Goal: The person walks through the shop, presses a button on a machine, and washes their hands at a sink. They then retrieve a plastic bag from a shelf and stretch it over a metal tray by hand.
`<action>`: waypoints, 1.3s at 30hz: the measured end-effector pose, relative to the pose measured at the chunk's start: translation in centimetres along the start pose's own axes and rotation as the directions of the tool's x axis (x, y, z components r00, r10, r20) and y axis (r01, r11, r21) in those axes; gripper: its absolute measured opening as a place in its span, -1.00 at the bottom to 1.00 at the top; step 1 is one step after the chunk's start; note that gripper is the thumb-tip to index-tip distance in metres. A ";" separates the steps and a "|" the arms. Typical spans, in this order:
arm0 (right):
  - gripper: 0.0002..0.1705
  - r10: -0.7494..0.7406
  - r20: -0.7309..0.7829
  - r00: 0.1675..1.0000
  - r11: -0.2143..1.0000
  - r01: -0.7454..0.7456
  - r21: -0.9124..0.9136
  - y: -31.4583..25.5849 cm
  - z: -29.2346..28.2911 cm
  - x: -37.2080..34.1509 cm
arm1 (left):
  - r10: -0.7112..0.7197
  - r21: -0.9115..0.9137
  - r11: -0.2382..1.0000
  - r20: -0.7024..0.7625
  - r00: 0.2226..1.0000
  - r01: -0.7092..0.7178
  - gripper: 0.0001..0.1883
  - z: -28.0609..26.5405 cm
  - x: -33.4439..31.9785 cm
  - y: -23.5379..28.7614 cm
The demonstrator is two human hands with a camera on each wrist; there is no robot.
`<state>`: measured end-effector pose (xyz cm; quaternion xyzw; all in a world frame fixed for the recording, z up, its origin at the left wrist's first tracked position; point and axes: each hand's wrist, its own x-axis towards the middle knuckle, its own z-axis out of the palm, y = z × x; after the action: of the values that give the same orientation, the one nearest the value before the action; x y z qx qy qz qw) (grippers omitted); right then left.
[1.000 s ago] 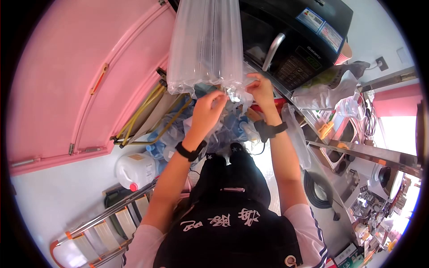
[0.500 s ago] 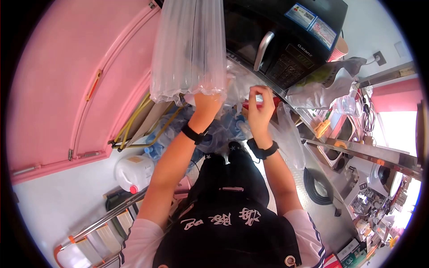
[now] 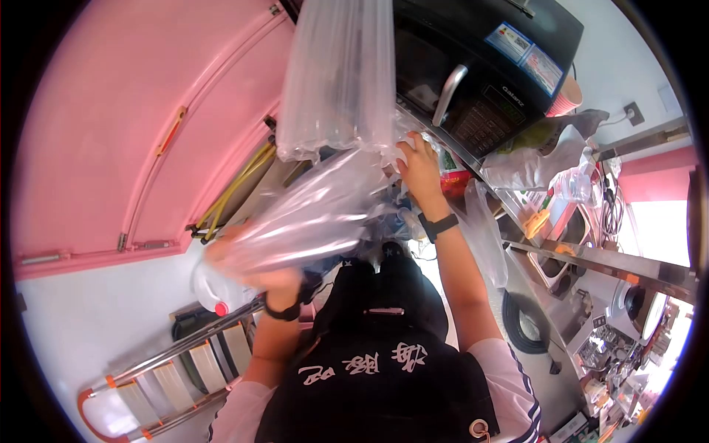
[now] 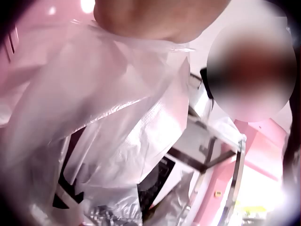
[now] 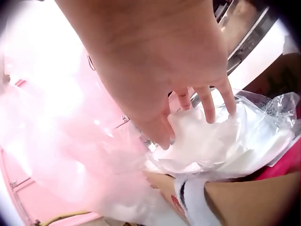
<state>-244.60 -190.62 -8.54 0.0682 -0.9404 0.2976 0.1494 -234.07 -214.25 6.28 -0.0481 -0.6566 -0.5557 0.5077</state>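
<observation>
My left hand (image 3: 255,262), blurred in the head view, grips one end of a translucent plastic bag (image 3: 314,210) out to the left. In the left wrist view the bag (image 4: 127,94) falls in folds below the hand (image 4: 162,19). My right hand (image 3: 421,170) is at the bag's other end, close under the microwave. Its bent fingers and thumb are around whitish plastic (image 5: 202,141) in the right wrist view. Above the bag stands a long clear plastic pack (image 3: 336,81) with lengthwise ribs, its crinkled lower end near the right hand.
A black microwave (image 3: 473,81) stands at the back right. Along the left runs a pink panel (image 3: 96,133), with a yellow-framed folded item (image 3: 236,188) beside it. A white jug (image 3: 214,288) and a stepladder (image 3: 177,376) are lower left; a metal-edged counter (image 3: 591,251) lies right.
My left hand has swung down and left from beneath the ribbed pack, drawing the translucent bag out with it. The right hand has moved slightly up and left to the plastic.
</observation>
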 end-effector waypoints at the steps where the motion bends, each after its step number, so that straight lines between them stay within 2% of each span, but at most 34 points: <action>1: -0.56 -0.025 0.042 0.999 0.995 0.028 -0.091 0.2 0.4 0.0 | 0.009 0.231 0.973 -0.008 1.000 -0.007 -0.76 -1.7 1.2 1.1; 2: -0.56 -0.044 0.047 0.998 0.995 0.048 -0.083 0.6 0.9 0.0 | 0.018 0.243 0.970 -0.023 1.000 -0.011 -0.76 -3.1 2.2 1.6; 4: -0.55 0.006 0.096 0.995 0.977 0.015 -0.212 1.2 2.1 0.3 | -0.036 0.393 0.918 -0.060 0.998 0.056 -0.71 -5.7 3.6 2.6; 5: -0.55 -0.022 0.100 0.995 0.979 0.042 -0.200 1.4 2.6 0.4 | -0.020 0.407 0.912 -0.080 0.997 0.050 -0.71 -6.5 3.8 3.1; 7: -0.52 0.036 0.126 0.991 0.947 0.006 -0.321 1.1 3.6 0.2 | -0.197 0.192 0.956 -0.133 0.971 0.221 -0.72 -8.1 4.0 4.2; 8: -0.48 0.128 0.251 0.960 0.961 -0.057 -0.272 -1.2 1.2 0.4 | -0.149 0.218 0.960 -0.145 0.978 0.178 -0.80 -9.2 3.9 4.0; 9: -0.48 0.096 0.266 0.959 0.966 -0.025 -0.259 -3.0 -0.3 0.3 | -0.135 0.237 0.956 -0.171 0.976 0.174 -0.80 -9.9 3.5 4.4; 11: -0.42 -0.023 0.408 0.913 0.998 -0.004 0.066 -6.3 -2.8 -0.2 | -0.196 0.405 0.893 -0.040 0.980 0.196 -0.85 -11.2 2.5 5.5; 12: -0.38 -0.225 0.317 0.921 0.957 0.147 0.252 -9.1 -4.6 -0.7 | -0.157 0.435 0.882 -0.094 0.983 0.183 -0.84 -10.1 2.4 6.1; 13: -0.34 -0.399 0.194 0.896 0.860 0.292 0.419 -12.2 -6.0 -1.4 | -0.148 0.458 0.869 -0.124 0.981 0.189 -0.84 -9.8 1.9 6.7; 14: -0.32 -0.492 0.198 0.848 0.767 0.315 0.559 -14.8 -6.6 -2.3 | -0.242 0.407 0.868 -0.156 0.958 0.285 -0.84 -9.8 1.4 7.2; 15: -0.30 -0.576 0.188 0.796 0.657 0.314 0.685 -16.9 -6.6 -3.4 | -0.335 0.349 0.857 -0.181 0.925 0.379 -0.84 -9.6 1.0 7.7; 17: -0.31 -0.702 0.230 0.674 0.525 0.272 0.807 -19.6 -4.9 -5.4 | -0.330 0.453 0.794 -0.238 0.914 0.405 -0.85 -9.4 0.6 8.4; 18: -0.47 -0.719 0.149 0.679 0.481 0.331 0.812 -20.5 -3.5 -6.1 | -0.329 0.462 0.793 -0.224 0.917 0.397 -0.85 -10.0 0.4 8.7; 19: -0.47 -0.734 0.158 0.661 0.466 0.320 0.825 -20.5 -2.6 -6.2 | -0.329 0.472 0.790 -0.211 0.920 0.391 -0.86 -10.8 0.3 9.2; 20: -0.57 -0.693 0.363 0.623 0.488 0.035 0.872 -20.3 -1.8 -6.2 | -0.336 0.505 0.764 -0.222 0.915 0.403 -0.82 -11.5 0.5 10.0; 21: -0.67 -0.654 0.547 0.522 0.502 -0.242 0.831 -20.2 -1.5 -6.2 | -0.294 0.604 0.718 -0.187 0.937 0.346 -0.78 -13.2 0.6 10.4; 22: -0.88 -0.620 0.506 0.600 0.348 -0.368 0.862 -20.9 -2.6 -5.9 | -0.344 0.608 0.682 -0.225 0.912 0.407 -0.76 -14.3 0.6 11.2; 23: -0.88 -0.640 0.500 0.584 0.348 -0.360 0.866 -20.8 -3.0 -5.5 | -0.388 0.604 0.649 -0.261 0.884 0.463 -0.73 -15.3 0.7 12.0; 24: -0.88 -0.626 0.564 0.538 0.283 -0.517 0.808 -20.5 -3.3 -4.8 | -0.408 0.625 0.642 -0.213 0.888 0.445 -0.70 -17.2 0.4 12.3; 25: -0.87 -0.614 0.625 0.482 0.216 -0.659 0.721 -20.4 -3.7 -4.2 | -0.484 0.589 0.642 -0.186 0.855 0.491 -0.66 -18.9 0.2 12.6; 26: -0.87 -0.629 0.618 0.471 0.227 -0.650 0.726 -20.8 -4.2 -4.0 | -0.621 0.552 0.577 -0.182 0.762 0.602 -0.65 -20.0 -0.4 13.4; 27: -0.84 -0.666 0.645 0.376 0.173 -0.762 0.624 -21.3 -4.7 -3.9 | -0.742 0.513 0.495 -0.171 0.649 0.701 -0.63 -20.9 -1.2 14.3; 28: -0.82 -0.704 0.657 0.271 0.130 -0.860 0.494 -21.9 -5.2 -4.0 | -0.776 0.491 0.528 -0.054 0.629 0.693 -0.57 -21.8 -2.0 15.0; 29: -0.82 -0.716 0.654 0.245 0.151 -0.860 0.488 -22.6 -5.7 -4.3 | -0.852 0.444 0.485 0.046 0.521 0.753 -0.49 -23.3 -3.4 15.5; 31: -0.81 -0.655 0.742 0.147 0.181 -0.922 0.343 -24.5 -6.7 -5.1 | -0.899 0.468 0.437 0.254 0.356 0.768 -0.47 -26.3 -5.7 16.9; 32: -0.74 -0.625 0.762 0.168 0.187 -0.916 0.355 -25.5 -7.2 -6.1 | -0.915 0.478 0.400 0.263 0.307 0.782 -0.54 -27.5 -7.2 17.9; 33: -0.74 -0.640 0.756 0.137 0.212 -0.914 0.345 -26.2 -7.2 -7.3 | -0.867 0.494 0.489 0.368 0.337 0.719 -0.61 -28.5 -8.3 18.9; 35: -0.68 -0.661 0.747 0.066 0.076 -0.985 0.154 -27.2 -6.9 -9.7 | -0.840 0.343 0.537 0.301 0.451 0.771 -0.66 -29.8 -11.6 21.5; 36: -0.58 -0.724 0.688 -0.049 0.095 -0.995 0.029 -27.4 -6.2 -10.7 | -0.884 0.296 0.455 0.261 0.388 0.840 -0.59 -31.2 -13.5 23.0; 37: -0.58 -0.730 0.679 -0.083 0.127 -0.992 0.016 -28.0 -6.2 -12.1 | -0.886 0.284 0.457 0.229 0.404 0.843 -0.59 -31.7 -15.0 24.9; 39: -0.44 -0.634 0.760 -0.139 0.075 -0.990 -0.119 -29.5 -6.3 -15.0 | -0.917 0.089 0.388 0.139 0.374 0.918 -0.49 -32.5 -17.8 28.7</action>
<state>-222.50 -210.40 7.44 0.0034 -0.2025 0.6447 -0.7371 -187.59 -219.76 8.64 0.2767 -0.6120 -0.7385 0.0588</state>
